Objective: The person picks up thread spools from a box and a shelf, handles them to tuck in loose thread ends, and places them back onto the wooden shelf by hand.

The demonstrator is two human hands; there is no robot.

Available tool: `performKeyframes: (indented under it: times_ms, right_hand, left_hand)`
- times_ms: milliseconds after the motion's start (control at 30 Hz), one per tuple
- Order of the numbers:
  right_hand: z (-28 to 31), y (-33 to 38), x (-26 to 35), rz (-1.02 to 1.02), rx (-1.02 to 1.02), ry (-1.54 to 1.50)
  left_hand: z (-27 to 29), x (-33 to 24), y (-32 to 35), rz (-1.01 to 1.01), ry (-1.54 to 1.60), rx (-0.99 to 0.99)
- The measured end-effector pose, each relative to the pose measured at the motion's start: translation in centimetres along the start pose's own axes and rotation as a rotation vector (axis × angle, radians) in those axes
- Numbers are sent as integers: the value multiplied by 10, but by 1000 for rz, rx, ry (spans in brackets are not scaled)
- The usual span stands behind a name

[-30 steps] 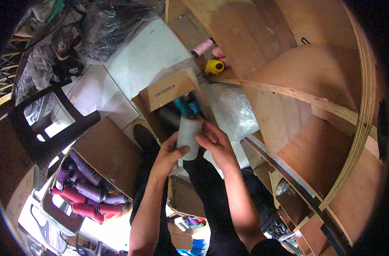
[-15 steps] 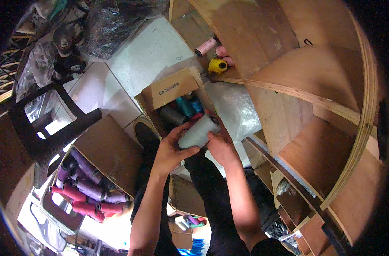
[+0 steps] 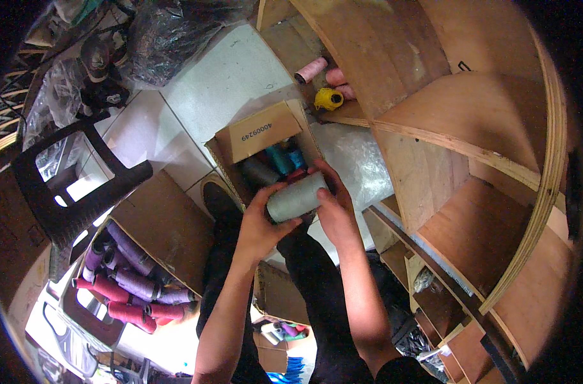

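Observation:
A pale grey-green spool of thread [image 3: 296, 198] lies tilted between my two hands. My left hand [image 3: 263, 221] wraps round its left end, thumb along the near side. Around the right end close the fingers of my right hand [image 3: 334, 203]. Just beyond them an open cardboard box [image 3: 259, 132] stands on the floor, its far flap raised. Inside it are a teal spool [image 3: 278, 159], a dark grey spool [image 3: 259, 171], a blue one [image 3: 296, 157] and something red, partly hidden by my hands and the held spool.
Wooden shelving [image 3: 457, 109] rises on the right, with pink spools [image 3: 311, 70] and a yellow spool [image 3: 328, 98] on it. At left, purple and red spools [image 3: 134, 283] fill a container beside a black frame [image 3: 80, 176]. Clear plastic wrap [image 3: 355, 160] lies near the box.
The spool has turned a little toward level in my hands. My right fingers have shifted round its right end, and the view has moved slightly.

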State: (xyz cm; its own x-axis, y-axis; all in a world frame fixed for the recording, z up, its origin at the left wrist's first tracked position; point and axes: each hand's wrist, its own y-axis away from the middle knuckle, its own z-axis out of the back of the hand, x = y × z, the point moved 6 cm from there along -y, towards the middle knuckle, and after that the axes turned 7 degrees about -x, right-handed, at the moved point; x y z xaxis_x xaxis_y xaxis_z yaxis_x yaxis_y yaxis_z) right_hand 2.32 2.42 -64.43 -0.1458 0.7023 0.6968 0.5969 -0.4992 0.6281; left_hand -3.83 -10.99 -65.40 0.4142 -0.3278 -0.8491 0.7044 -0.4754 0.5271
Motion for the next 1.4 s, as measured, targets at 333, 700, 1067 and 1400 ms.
performKeyframes:
  times_ms: [333,700,1067,1400]
  right_hand:
    - [9,-5,-4,26,3,0]
    - [28,33,4,-102,-137,108]
    - [86,55,92,221,-479,197]
    - [161,-63,278,809,-703,610]
  left_hand:
    - [2,-20,1,79,133,12]
    - [-4,-19,9,68,182,91]
    - [-42,-2,25,34,385,142]
    - [-52,127,-62,68,-836,24]
